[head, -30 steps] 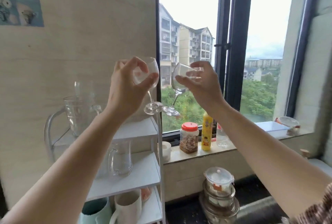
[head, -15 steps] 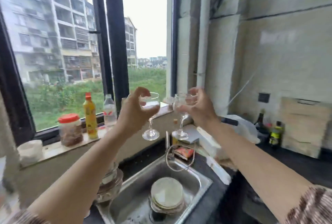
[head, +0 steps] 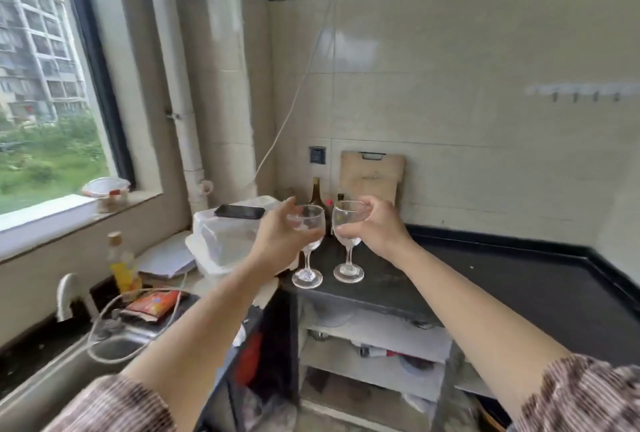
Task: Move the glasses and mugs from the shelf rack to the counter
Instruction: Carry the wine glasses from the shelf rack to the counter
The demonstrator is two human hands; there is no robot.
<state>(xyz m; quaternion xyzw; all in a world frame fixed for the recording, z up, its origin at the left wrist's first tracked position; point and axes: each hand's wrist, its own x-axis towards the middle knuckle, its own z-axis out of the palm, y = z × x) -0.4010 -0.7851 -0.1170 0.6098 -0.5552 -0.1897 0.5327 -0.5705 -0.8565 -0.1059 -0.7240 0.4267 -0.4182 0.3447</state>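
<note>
Two clear stemmed wine glasses are held upright over the left end of the black counter (head: 502, 279). My left hand (head: 277, 237) grips the bowl of the left wine glass (head: 308, 248). The right wine glass (head: 348, 241) is held by its bowl in my right hand (head: 377, 227). Both glass feet are at or just above the counter surface; I cannot tell whether they touch it. The shelf rack is out of view.
Dark bottles (head: 316, 194) and a wooden cutting board (head: 372, 177) stand against the tiled wall behind the glasses. A white plastic container (head: 225, 237) with a phone (head: 239, 211) on top sits left of them. A sink (head: 114, 345) and yellow bottle (head: 121, 265) lie lower left.
I have turned right, away from the shelf rack and past the window and sink. Both hands carried the wine glasses over to the black counter and lowered them.
</note>
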